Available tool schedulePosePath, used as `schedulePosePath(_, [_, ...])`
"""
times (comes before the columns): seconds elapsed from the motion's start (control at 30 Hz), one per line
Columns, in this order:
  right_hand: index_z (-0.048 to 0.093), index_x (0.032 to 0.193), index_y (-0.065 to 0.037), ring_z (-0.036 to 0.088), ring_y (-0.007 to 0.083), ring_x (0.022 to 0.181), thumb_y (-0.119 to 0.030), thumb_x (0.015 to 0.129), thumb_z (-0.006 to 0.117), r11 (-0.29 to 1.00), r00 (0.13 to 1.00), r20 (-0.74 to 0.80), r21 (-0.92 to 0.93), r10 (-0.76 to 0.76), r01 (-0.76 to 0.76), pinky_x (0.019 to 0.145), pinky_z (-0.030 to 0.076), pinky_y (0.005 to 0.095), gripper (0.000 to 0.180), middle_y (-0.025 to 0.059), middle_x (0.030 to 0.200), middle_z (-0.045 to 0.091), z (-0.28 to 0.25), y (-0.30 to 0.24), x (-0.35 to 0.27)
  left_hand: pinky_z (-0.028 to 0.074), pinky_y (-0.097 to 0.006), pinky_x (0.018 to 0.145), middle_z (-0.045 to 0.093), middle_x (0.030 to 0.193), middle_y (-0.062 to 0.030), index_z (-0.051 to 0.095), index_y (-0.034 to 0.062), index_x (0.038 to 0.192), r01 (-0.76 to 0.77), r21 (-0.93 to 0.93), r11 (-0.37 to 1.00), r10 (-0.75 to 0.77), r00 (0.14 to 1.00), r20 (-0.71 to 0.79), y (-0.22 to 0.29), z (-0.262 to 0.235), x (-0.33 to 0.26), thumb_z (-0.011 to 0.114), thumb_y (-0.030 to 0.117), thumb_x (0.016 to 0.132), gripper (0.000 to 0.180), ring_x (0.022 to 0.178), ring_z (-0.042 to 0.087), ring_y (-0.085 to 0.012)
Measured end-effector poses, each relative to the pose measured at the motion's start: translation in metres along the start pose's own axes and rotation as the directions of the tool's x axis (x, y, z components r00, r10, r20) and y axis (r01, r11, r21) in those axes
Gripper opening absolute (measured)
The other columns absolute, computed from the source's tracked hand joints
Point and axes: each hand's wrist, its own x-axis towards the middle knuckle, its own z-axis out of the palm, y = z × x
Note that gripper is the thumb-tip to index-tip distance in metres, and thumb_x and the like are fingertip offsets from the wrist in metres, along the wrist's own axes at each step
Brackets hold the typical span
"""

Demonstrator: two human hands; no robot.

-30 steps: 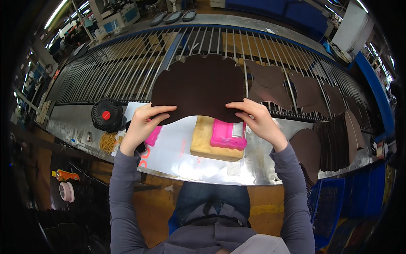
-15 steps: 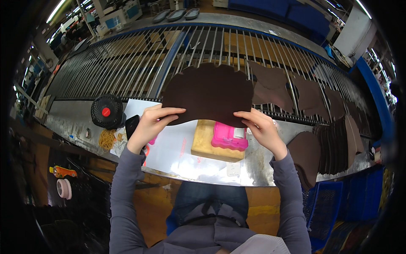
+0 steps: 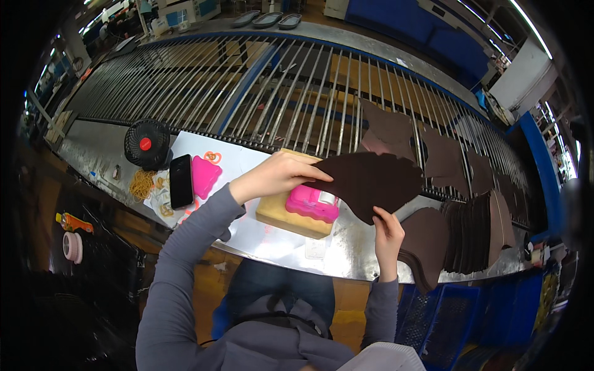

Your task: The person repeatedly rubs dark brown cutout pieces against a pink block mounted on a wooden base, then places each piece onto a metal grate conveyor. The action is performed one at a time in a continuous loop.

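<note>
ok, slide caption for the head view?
Left hand and right hand hold a notched dark-brown sheet over a metal bench, left of stacked brown pieces.

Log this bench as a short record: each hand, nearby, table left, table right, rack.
Left hand: holding dark brown piece at its left end
Right hand: pinching its near edge
Nearby: pink case on tan block
Table left: black fan, phone
Table right: stacked brown pieces
Barred rack: loose brown pieces
</note>
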Motion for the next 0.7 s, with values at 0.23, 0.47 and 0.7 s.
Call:
schedulePosePath(0.23, [0.072,0.099,-0.003,0.046,0.012,0.059,0.011,0.082,0.063,0.973,0.99,-0.117,-0.228,-0.078,0.049,0.053,0.036,0.0264,0.025,0.0055,0.069,0.051,-0.069,-0.016,-0.01,0.054,-0.034,0.084,0.07,0.109,-0.0128,0.071,0.0088,0.113,-0.101,-0.127,0.987,0.115,0.987,0.114,0.009,0.036,0.043,0.058,-0.006,0.08,0.039,0.094,0.068,-0.0302])
schedulePosePath(0.47, [0.056,0.132,-0.003,0.05,0.0112,0.067,0.009,0.085,0.061,0.946,0.945,-0.28,-0.313,-0.172,0.08,0.066,0.043,0.0207,0.049,0.0067,0.092,0.066,-0.146,-0.05,0.008,0.054,-0.037,0.079,0.071,0.101,-0.0125,0.071,0.0092,0.112,-0.182,-0.169,0.969,0.218,0.95,0.225,0.027,0.055,0.095,0.058,-0.008,0.079,0.04,0.088,0.068,-0.0305])
schedulePosePath(0.7, [0.038,0.143,0.001,0.063,0.0175,0.103,-0.001,0.095,0.057,0.912,0.961,-0.202,0.398,0.191,-0.097,0.089,0.049,0.0274,0.051,0.0161,0.117,0.064,-0.15,-0.032,0.12,0.047,-0.035,0.1,0.059,0.129,-0.0103,0.071,0.0107,0.105,-0.262,0.084,0.961,0.269,0.96,-0.08,0.001,0.009,0.16,0.067,-0.001,0.078,0.03,0.12,0.057,-0.0291])
